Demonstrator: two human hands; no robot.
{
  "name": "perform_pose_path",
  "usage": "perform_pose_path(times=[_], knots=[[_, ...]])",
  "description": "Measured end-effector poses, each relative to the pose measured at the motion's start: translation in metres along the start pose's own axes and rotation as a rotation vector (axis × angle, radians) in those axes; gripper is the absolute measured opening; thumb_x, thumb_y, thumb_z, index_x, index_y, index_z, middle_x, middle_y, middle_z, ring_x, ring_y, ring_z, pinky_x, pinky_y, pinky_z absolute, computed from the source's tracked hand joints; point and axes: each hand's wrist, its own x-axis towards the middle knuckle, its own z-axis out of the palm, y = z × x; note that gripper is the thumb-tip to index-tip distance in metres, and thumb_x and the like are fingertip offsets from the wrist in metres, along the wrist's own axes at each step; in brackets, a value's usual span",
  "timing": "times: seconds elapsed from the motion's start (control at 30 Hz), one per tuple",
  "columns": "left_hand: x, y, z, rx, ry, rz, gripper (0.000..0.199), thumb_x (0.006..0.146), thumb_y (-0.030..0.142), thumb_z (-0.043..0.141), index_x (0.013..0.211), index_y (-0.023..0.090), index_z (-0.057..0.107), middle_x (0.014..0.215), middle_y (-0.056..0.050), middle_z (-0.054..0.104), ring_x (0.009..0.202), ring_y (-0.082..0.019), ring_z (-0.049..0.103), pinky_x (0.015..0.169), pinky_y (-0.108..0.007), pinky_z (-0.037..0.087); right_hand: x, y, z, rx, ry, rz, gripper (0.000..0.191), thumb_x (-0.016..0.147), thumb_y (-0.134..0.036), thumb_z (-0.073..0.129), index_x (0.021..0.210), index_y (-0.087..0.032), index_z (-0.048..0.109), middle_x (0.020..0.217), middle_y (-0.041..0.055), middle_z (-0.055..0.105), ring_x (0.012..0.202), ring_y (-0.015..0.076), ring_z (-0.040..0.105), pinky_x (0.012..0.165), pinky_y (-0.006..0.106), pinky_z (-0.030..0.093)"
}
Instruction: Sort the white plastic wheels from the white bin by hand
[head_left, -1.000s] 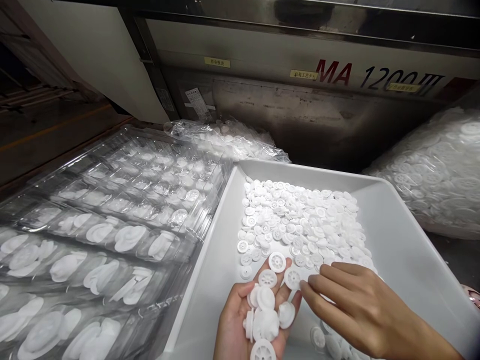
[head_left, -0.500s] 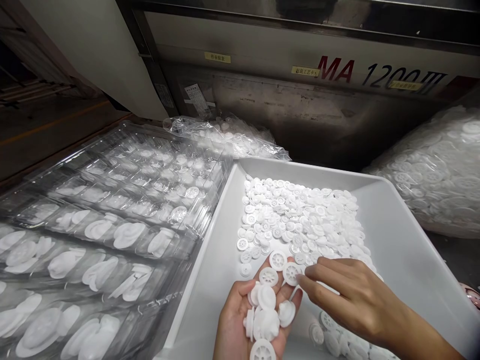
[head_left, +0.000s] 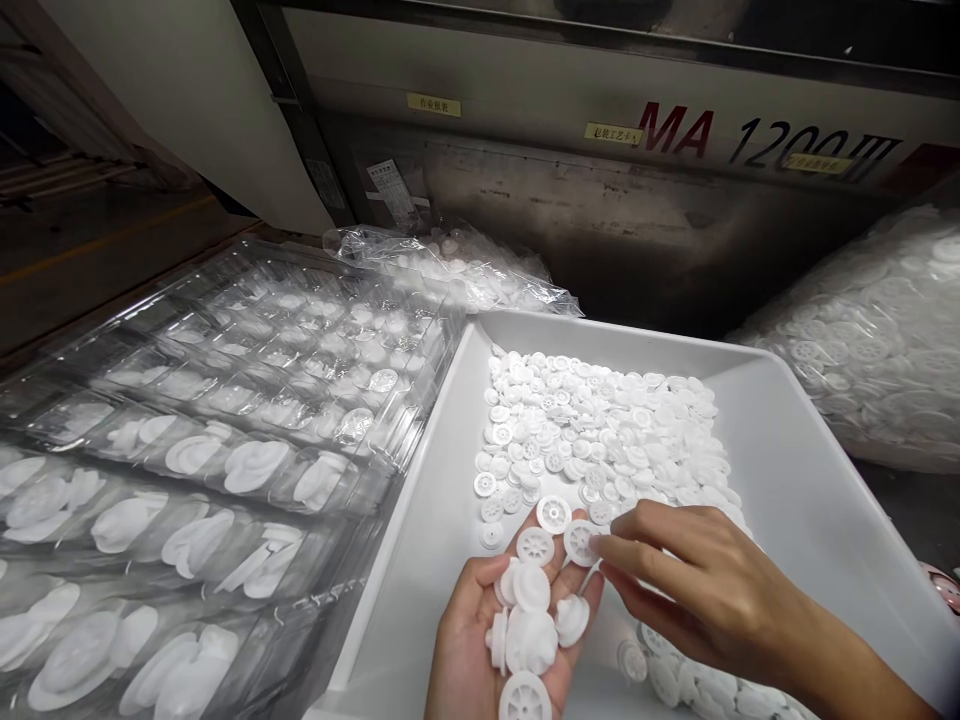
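Note:
My left hand (head_left: 469,620) is palm up and cupped over the grey bin (head_left: 420,560), holding several small white plastic wheels (head_left: 531,640). Some wheels show spokes and an open hub; others look domed or stacked. At its fingertips lie a few flat spoked wheels. My right hand (head_left: 690,575) reaches in from the right, thumb and fingertips closed at the edge of one spoked wheel (head_left: 581,543) on the left fingers. Behind both hands, a spread of similar wheels (head_left: 600,420) covers the bin floor. More wheels (head_left: 705,690) lie beneath my right wrist.
Clear plastic blister trays (head_left: 225,400) with white parts in their pockets are stacked on the left. A clear bag of white parts (head_left: 465,270) lies behind the bin, and a larger full bag (head_left: 892,350) stands at right. A machine panel (head_left: 540,200) closes off the back.
The right hand's fingers have shifted slightly left and up with the wheel at their tips, its lower fingers showing more. The left hand keeps its handful almost still.

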Motion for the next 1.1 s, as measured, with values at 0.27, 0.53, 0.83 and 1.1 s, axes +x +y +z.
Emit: perform_pose_path(times=[0.27,0.53,0.83,1.1], knots=[[0.003,0.003,-0.006,-0.130,-0.164,-0.164,0.048,0.084,0.020,0.041,0.130,0.009,0.040,0.085,-0.013,0.072,0.067,-0.020,0.067,0.078,-0.039,0.049,0.001,-0.004,0.004,0.195,-0.115,0.211,0.029,0.088,-0.018,0.051,0.116,-0.023,0.047,0.102,0.0057,0.053,0.080,0.0145,0.056,0.061,0.028,0.047],[0.013,-0.008,-0.022,-0.147,-0.333,-0.134,0.049,0.084,0.025,0.038,0.131,0.012,0.040,0.113,-0.015,0.065,0.104,-0.024,0.061,0.100,-0.039,0.035,0.008,-0.013,-0.002,1.483,0.107,0.665,0.015,0.084,-0.030,0.049,0.098,-0.027,0.048,0.094,0.0023,0.048,0.058,0.0085,0.042,0.036,0.016,0.028],[0.009,-0.011,-0.014,-0.066,-0.247,-0.188,0.041,0.083,0.020,0.044,0.122,0.014,0.052,0.100,-0.010,0.071,0.097,-0.024,0.064,0.093,-0.039,0.042,0.023,-0.030,-0.008,0.610,-0.084,0.625,0.021,0.081,-0.023,0.059,0.101,-0.031,0.058,0.076,-0.0024,0.055,0.065,0.0112,0.050,0.057,0.022,0.041],[0.007,-0.015,-0.013,-0.039,-0.216,-0.089,0.043,0.082,0.019,0.044,0.124,0.012,0.049,0.096,-0.012,0.071,0.082,-0.018,0.068,0.083,-0.034,0.048,0.026,-0.032,-0.009,0.858,-0.115,0.886,0.003,0.082,-0.024,0.056,0.079,-0.023,0.057,0.059,-0.0074,0.029,0.055,0.0087,0.033,0.054,0.019,0.035]])
